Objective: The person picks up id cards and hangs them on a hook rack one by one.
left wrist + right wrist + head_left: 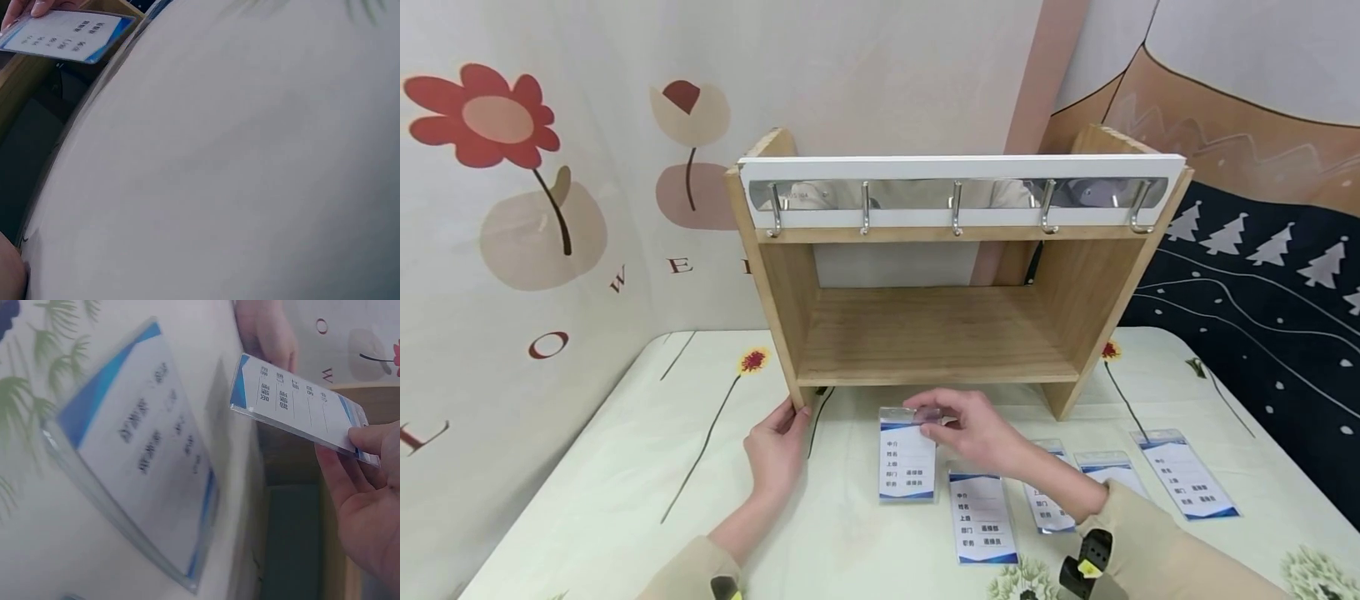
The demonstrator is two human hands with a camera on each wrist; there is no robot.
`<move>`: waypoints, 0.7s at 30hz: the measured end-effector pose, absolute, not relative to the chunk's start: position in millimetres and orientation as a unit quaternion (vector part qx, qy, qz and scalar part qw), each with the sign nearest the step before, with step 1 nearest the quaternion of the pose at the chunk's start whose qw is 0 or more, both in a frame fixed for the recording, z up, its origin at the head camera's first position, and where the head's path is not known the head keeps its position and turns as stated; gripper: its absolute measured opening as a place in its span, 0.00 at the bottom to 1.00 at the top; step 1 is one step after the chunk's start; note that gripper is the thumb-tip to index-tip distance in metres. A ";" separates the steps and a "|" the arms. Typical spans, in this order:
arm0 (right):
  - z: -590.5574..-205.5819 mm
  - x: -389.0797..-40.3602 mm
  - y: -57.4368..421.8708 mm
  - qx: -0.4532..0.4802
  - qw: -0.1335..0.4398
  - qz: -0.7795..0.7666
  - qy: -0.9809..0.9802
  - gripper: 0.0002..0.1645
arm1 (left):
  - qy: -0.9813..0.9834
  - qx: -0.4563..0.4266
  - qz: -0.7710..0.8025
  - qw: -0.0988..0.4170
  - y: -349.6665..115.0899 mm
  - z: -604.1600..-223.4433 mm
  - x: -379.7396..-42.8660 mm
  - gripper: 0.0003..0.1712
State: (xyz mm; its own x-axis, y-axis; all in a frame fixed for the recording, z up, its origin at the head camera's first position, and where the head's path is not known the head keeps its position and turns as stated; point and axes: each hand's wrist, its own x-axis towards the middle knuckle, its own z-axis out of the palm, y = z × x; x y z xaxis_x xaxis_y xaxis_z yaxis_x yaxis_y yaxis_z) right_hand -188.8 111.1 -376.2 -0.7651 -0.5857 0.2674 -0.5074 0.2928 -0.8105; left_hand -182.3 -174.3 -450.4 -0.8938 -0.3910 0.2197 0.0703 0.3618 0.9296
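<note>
My right hand point(981, 429) pinches the clear top end of a name badge point(907, 463) in a plastic holder, thumb above and fingers beneath. In the right wrist view the badge point(297, 403) is lifted off the cloth, its printed white and blue face showing. At the lower left of a wooden shelf point(936, 333), my left hand point(777, 450) grips the foot of the side panel between thumb and fingers. The left wrist view shows little of that hand. Five-hook rail aside, the shelf's front is bare wood.
Several more badges lie on the flowered tablecloth point(625, 483), one badge point(983, 518) just below the right hand and another point(1186, 475) at far right. A white rail point(910, 218) with metal hooks crosses the shelf's top front. Patterned curtains hang behind.
</note>
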 end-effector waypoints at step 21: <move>-323.6 -204.2 110.3 -0.357 -0.070 -0.469 0.804 0.17 | -0.792 0.107 -0.565 0.206 -171.7 -449.7 -180.5 0.22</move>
State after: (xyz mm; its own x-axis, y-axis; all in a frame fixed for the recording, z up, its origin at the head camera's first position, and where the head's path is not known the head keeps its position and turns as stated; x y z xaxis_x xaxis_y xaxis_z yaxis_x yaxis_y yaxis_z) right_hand -204.2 110.3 -323.6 -0.7348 -0.5094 0.4479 -0.6407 0.3041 -0.7050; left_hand -180.5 -171.7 -449.7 -0.8921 -0.4019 0.2062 0.0638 0.3397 0.9384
